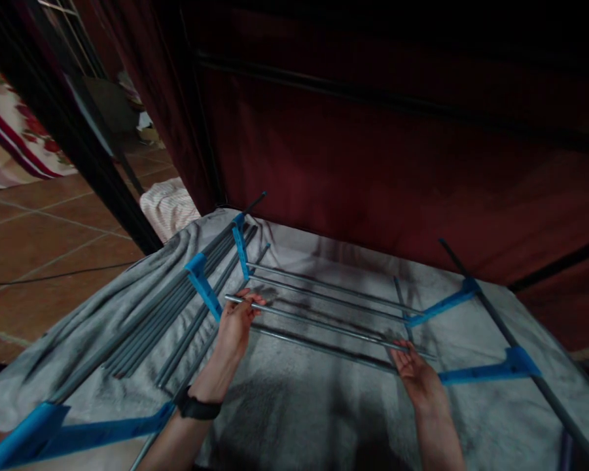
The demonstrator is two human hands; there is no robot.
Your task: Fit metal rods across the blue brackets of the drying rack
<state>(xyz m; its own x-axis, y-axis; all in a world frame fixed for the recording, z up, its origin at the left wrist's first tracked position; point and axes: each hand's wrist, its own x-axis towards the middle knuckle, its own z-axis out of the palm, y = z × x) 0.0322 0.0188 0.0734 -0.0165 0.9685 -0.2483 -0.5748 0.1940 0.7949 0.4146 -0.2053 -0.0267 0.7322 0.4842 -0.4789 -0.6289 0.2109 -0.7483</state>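
A thin grey metal rod [319, 322] runs left to right above a grey cloth. My left hand [235, 324] pinches its left end, close to a blue plastic connector [203, 284]. My right hand [415, 373] curls round the rod's right end, near another blue connector [485, 373]. Two more rods [324, 288] lie parallel behind it, set between blue connectors [240, 242]. A black band sits on my left wrist.
A bundle of loose grey rods [177, 307] lies at the left on the grey cloth [299, 405]. Dark red fabric walls [397, 150] rise behind. Blue frame pieces [78, 432] lie at the bottom left. Brown tiled floor [44, 229] spreads to the left.
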